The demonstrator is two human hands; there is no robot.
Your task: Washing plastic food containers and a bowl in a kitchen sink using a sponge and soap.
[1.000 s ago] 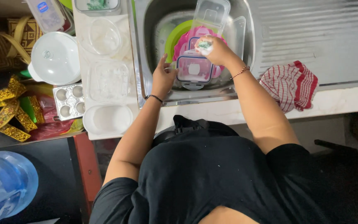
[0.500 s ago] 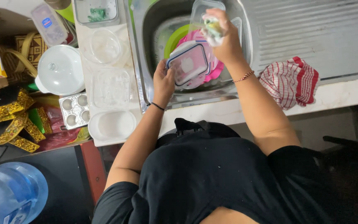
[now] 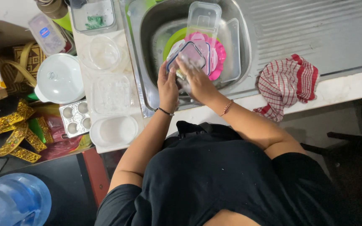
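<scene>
Clear plastic lid (image 3: pixel 188 53) gripped by left hand (image 3: pixel 168 86) over the sink (image 3: pixel 147 62); right hand (image 3: pixel 195 79) rubs it, sponge clutched, checked cloth (image 3: pixel 288 83) at three o'clock

1. A steel sink (image 3: pixel 147 62) sat in a pale counter (image 3: pixel 340 90) at the far side, its ribbed draining board (image 3: pixel 298 31) running right
2. A red-checked cloth (image 3: pixel 288 86) lay on the counter's near edge
3. The floor (image 3: pixel 63 184) below was dark
4. A blue water bottle (image 3: pixel 13 201) stood near left
5. Light was even, without hard shadows
</scene>
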